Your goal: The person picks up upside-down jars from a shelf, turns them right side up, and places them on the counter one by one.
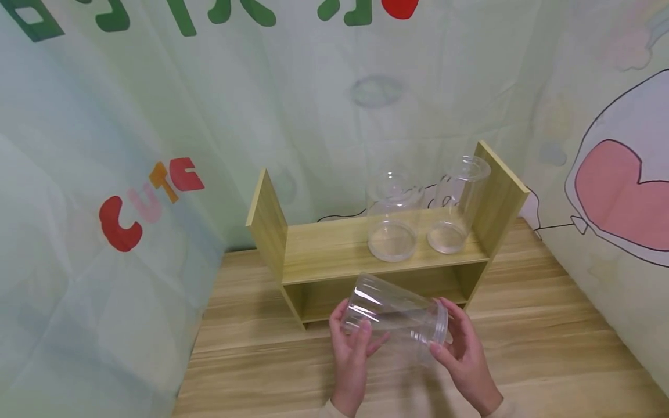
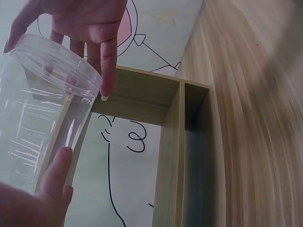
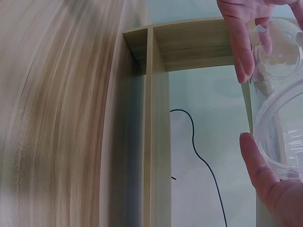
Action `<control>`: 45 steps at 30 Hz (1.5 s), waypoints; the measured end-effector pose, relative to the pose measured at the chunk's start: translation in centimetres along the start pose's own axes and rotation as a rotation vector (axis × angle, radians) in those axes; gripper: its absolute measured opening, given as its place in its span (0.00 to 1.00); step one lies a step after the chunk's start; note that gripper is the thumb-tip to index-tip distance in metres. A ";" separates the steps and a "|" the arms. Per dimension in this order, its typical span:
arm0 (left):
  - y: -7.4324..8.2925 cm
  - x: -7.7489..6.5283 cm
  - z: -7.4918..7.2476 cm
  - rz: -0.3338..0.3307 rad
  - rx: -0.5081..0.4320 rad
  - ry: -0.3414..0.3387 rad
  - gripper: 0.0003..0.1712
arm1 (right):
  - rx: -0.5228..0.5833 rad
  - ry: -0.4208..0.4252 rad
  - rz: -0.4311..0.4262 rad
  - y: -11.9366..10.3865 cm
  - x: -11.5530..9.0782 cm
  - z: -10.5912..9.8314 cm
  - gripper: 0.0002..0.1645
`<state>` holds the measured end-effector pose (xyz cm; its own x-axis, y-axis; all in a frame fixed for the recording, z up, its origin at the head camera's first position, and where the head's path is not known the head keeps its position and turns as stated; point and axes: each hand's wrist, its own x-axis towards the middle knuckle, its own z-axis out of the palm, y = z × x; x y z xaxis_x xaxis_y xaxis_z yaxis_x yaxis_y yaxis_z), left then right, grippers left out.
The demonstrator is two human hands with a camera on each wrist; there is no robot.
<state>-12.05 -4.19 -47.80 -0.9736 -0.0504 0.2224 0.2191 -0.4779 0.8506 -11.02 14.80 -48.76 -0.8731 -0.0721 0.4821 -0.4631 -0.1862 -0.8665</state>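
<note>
A clear plastic jar is held tilted on its side in front of the small shelf, above the table. My left hand grips its lower-looking plain end on the left, thumb on the near side. At the ringed rim end, my right hand holds the jar between thumb and fingers. Up close in the left wrist view, the ribbed rim of the jar shows, with right-hand fingers by it. Whether a lid covers the rim, I cannot tell. Two more clear jars, a wider one and a narrower one, stand upright on the shelf.
The wooden shelf has upright side panels and a low compartment under its top board. It stands on a wood-grain table against printed cloth walls. A side panel rises close beside the narrower jar.
</note>
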 end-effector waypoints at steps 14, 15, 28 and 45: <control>0.0 0.2 -0.6 -0.018 0.078 -0.037 0.35 | -0.082 -0.009 0.009 -0.7 1.1 -1.4 0.41; 0.0 0.3 -0.6 -0.019 0.089 -0.036 0.35 | -0.079 -0.015 -0.003 -0.8 1.2 -1.6 0.41; 0.4 0.8 -1.5 0.060 0.175 0.010 0.35 | -0.074 -0.092 -0.054 -1.3 1.9 -3.2 0.42; 4.1 3.1 -3.9 0.291 0.222 0.062 0.36 | -0.185 -0.131 -0.070 -1.1 1.6 -4.4 0.46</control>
<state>-14.37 -9.66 -45.51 -0.8690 -0.2122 0.4469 0.4892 -0.2338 0.8402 -12.56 19.20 -47.60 -0.8166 -0.1941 0.5437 -0.5520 -0.0130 -0.8337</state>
